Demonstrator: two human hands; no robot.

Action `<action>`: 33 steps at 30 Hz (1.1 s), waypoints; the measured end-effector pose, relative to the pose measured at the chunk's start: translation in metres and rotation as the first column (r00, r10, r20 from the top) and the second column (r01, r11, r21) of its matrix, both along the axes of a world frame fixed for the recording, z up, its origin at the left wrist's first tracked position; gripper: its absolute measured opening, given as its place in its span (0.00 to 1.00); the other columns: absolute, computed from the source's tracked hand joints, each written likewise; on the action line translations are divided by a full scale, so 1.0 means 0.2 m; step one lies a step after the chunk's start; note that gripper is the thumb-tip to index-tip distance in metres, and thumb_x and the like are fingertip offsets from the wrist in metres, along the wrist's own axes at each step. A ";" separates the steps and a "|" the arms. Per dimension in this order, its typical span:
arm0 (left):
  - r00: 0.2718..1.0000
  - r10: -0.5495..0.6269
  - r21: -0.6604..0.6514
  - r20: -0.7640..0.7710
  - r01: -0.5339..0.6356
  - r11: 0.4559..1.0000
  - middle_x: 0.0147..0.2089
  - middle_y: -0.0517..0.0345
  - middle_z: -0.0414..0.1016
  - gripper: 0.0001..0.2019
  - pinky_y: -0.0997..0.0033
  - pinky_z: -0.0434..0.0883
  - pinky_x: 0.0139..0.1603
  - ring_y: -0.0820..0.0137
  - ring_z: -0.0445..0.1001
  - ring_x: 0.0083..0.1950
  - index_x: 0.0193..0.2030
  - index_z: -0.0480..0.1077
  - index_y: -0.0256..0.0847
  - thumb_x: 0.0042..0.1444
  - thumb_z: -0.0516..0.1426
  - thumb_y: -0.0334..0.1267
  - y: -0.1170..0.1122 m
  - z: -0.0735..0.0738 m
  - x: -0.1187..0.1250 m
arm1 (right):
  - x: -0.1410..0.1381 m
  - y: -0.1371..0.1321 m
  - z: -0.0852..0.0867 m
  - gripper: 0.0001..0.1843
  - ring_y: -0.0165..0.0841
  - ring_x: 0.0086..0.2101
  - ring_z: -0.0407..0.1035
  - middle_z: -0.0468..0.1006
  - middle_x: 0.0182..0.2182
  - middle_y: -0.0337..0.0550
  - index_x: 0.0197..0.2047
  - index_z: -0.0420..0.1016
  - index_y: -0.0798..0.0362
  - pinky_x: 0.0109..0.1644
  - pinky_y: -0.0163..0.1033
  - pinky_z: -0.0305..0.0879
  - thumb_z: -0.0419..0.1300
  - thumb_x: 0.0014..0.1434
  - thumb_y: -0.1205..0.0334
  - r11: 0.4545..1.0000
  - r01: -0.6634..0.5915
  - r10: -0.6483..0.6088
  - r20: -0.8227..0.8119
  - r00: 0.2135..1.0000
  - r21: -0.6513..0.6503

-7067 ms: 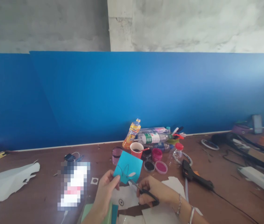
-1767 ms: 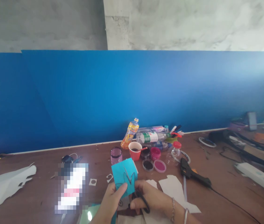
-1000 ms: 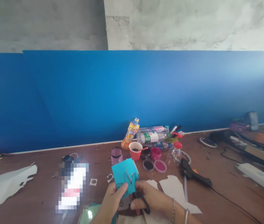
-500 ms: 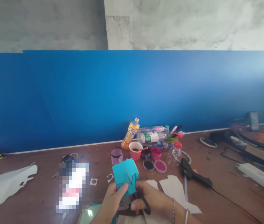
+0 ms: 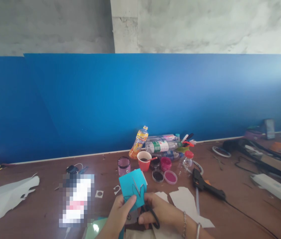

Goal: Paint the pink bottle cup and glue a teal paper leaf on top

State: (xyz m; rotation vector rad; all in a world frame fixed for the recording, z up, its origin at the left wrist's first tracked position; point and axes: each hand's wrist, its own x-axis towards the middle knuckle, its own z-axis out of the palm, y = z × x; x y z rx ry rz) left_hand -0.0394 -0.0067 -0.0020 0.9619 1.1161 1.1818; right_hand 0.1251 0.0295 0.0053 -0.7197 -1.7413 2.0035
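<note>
My left hand (image 5: 120, 212) pinches a piece of bright blue paper (image 5: 132, 186), its thumb lying on the front face. Dark drawn lines form pointed, leaf-like shapes on the paper, and a thin slit or blade edge shows near its upper middle; I cannot tell which. In my right hand (image 5: 164, 210) is a pair of scissors (image 5: 155, 217) with black handles, the fingers in the loops. The scissors are at the paper's lower right edge, and their blades are mostly hidden behind the paper and my hands.
Behind the paper stand a red paper cup (image 5: 144, 162), a purple glass (image 5: 124, 167), an orange drink bottle (image 5: 139, 143) and open paint pots (image 5: 165, 163). White paper scraps (image 5: 184, 200) and a black glue gun (image 5: 206, 187) with its cord lie right. A blurred bright screen (image 5: 78, 200) lies left.
</note>
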 end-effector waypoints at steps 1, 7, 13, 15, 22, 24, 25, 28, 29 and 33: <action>1.000 0.004 0.000 -0.004 -0.004 1.000 0.28 0.51 0.78 0.23 0.66 0.69 0.38 0.63 0.74 0.33 0.30 0.78 0.33 0.40 0.64 0.56 0.00 0.00 0.00 | 0.00 0.00 0.00 0.29 0.23 0.20 0.66 0.72 0.23 0.35 0.35 0.74 0.59 0.17 0.23 0.55 0.74 0.36 0.47 1.000 -0.002 0.002 -0.001 1.000 0.001; 1.000 0.003 -0.026 0.015 -0.002 1.000 0.27 0.50 0.77 0.24 0.65 0.70 0.38 0.63 0.73 0.32 0.29 0.77 0.33 0.39 0.64 0.57 0.00 0.00 0.00 | 0.00 0.00 -0.02 0.27 0.22 0.19 0.65 0.72 0.22 0.36 0.35 0.75 0.59 0.16 0.24 0.54 0.73 0.38 0.47 1.000 0.008 -0.008 0.005 1.000 0.021; 0.998 -0.013 -0.068 0.054 0.017 0.998 0.25 0.51 0.76 0.23 0.65 0.71 0.34 0.63 0.74 0.30 0.27 0.76 0.34 0.39 0.65 0.56 -0.01 0.01 0.00 | 0.01 0.01 -0.05 0.25 0.22 0.19 0.63 0.71 0.21 0.34 0.33 0.74 0.58 0.16 0.24 0.53 0.72 0.40 0.47 0.999 -0.004 0.003 0.009 1.000 0.052; 0.997 -0.032 -0.051 0.068 0.035 0.998 0.25 0.51 0.76 0.22 0.65 0.71 0.33 0.63 0.74 0.29 0.27 0.76 0.34 0.40 0.64 0.56 -0.01 0.01 0.00 | 0.01 0.01 -0.05 0.25 0.22 0.19 0.64 0.71 0.22 0.35 0.33 0.74 0.58 0.16 0.23 0.53 0.72 0.40 0.47 0.999 0.002 -0.002 -0.005 1.000 0.047; 0.992 0.004 -0.071 0.128 0.006 0.997 0.27 0.50 0.77 0.22 0.64 0.71 0.34 0.63 0.74 0.30 0.29 0.76 0.33 0.38 0.66 0.54 -0.01 0.01 0.01 | 0.01 0.01 -0.03 0.24 0.22 0.19 0.64 0.72 0.21 0.35 0.33 0.75 0.59 0.16 0.23 0.54 0.72 0.40 0.48 0.999 -0.004 0.004 -0.003 1.000 0.031; 0.993 0.010 -0.058 0.120 -0.003 0.998 0.27 0.50 0.77 0.21 0.65 0.71 0.34 0.63 0.74 0.30 0.27 0.76 0.33 0.38 0.66 0.53 -0.01 0.02 0.01 | 0.01 0.01 -0.02 0.25 0.23 0.19 0.65 0.72 0.22 0.36 0.33 0.75 0.59 0.16 0.23 0.54 0.72 0.39 0.48 1.000 -0.001 0.001 0.005 1.000 0.030; 0.993 0.005 -0.058 0.122 0.002 0.998 0.26 0.51 0.77 0.21 0.65 0.71 0.34 0.64 0.74 0.29 0.27 0.76 0.33 0.38 0.66 0.53 -0.01 0.02 0.01 | 0.01 0.01 -0.02 0.25 0.23 0.19 0.65 0.73 0.22 0.36 0.34 0.75 0.59 0.16 0.24 0.55 0.73 0.39 0.48 1.000 0.002 -0.002 0.004 1.000 0.029; 0.989 -0.018 -0.091 0.148 0.032 0.995 0.22 0.52 0.76 0.20 0.66 0.71 0.30 0.65 0.74 0.26 0.25 0.75 0.34 0.38 0.66 0.53 -0.02 0.05 0.02 | 0.01 0.01 -0.01 0.25 0.22 0.19 0.65 0.72 0.23 0.36 0.34 0.75 0.59 0.17 0.24 0.55 0.73 0.39 0.48 0.999 0.007 -0.007 -0.007 1.000 0.034; 0.988 -0.015 -0.097 0.155 0.030 0.995 0.22 0.52 0.76 0.20 0.66 0.71 0.29 0.65 0.74 0.25 0.26 0.75 0.34 0.38 0.66 0.53 -0.02 0.05 0.02 | 0.01 0.01 -0.01 0.25 0.22 0.19 0.65 0.72 0.23 0.36 0.33 0.75 0.59 0.17 0.24 0.54 0.73 0.39 0.48 0.999 0.007 -0.007 -0.012 1.000 0.041; 0.989 0.036 -0.120 0.147 -0.018 0.993 0.21 0.53 0.76 0.21 0.65 0.71 0.29 0.64 0.74 0.25 0.27 0.76 0.33 0.36 0.67 0.52 -0.02 0.06 0.02 | 0.02 0.01 -0.02 0.25 0.22 0.18 0.64 0.71 0.22 0.35 0.31 0.75 0.59 0.16 0.24 0.53 0.73 0.39 0.48 0.999 0.011 -0.010 -0.005 1.000 0.053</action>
